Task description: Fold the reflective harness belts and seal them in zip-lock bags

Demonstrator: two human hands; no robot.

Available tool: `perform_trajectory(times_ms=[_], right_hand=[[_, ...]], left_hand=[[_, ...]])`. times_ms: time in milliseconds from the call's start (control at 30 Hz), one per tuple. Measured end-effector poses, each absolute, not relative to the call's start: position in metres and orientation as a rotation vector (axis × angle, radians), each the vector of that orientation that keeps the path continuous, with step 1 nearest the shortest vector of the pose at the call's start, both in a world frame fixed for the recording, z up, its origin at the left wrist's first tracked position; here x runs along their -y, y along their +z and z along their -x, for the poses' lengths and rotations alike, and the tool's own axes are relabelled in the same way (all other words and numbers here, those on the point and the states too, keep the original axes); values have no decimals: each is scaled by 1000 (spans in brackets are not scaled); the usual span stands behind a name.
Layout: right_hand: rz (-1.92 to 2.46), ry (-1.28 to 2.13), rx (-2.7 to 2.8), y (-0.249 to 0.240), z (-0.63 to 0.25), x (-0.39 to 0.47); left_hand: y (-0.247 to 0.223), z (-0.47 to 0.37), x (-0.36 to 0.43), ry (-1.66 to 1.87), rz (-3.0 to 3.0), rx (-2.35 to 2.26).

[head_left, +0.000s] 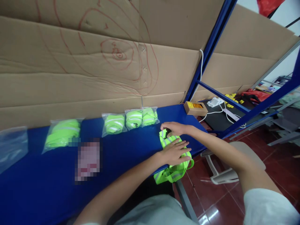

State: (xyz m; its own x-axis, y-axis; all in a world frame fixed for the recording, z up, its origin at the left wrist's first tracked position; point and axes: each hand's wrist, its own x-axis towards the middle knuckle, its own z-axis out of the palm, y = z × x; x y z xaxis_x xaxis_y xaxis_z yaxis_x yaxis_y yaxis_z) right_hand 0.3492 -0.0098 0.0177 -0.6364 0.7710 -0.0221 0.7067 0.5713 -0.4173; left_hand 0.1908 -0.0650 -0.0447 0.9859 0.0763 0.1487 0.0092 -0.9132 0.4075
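Observation:
A neon yellow-green reflective vest (174,173) with silver strips lies bunched at the front right edge of the blue table, part of it hanging over the edge. My left hand (174,152) rests flat on the vest with its fingers spread. At the vest's far end, the fingers of my right hand (174,128) are curled around the fabric, close to a small dark part. Several clear bags along the back of the table hold rolled neon bundles, among them a bag at the left (63,132) and one near the middle (114,123).
An empty-looking clear bag (12,147) lies at the far left of the blue table (131,156), with a blurred-out item (88,161) nearby. Cardboard panels (93,84) stand behind. To the right are a small box (195,108), a blue metal frame (222,97) and a plastic stool (246,153).

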Motion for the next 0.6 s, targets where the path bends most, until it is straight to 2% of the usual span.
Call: perform_trajectory(times_ms=[267, 333, 500, 600], right_hand=[[1289, 470, 2604, 10, -346, 63], [1285, 556, 2596, 14, -351, 72], [1175, 1060, 2481, 23, -361, 71], [1256, 975, 2523, 22, -361, 62]], left_hand=[[-49, -194, 78, 235, -2695, -249], [-53, -194, 88, 262, -2701, -266], [-60, -194, 102, 335, -2769, -118], [-62, -196, 104, 348, -2817, 6]])
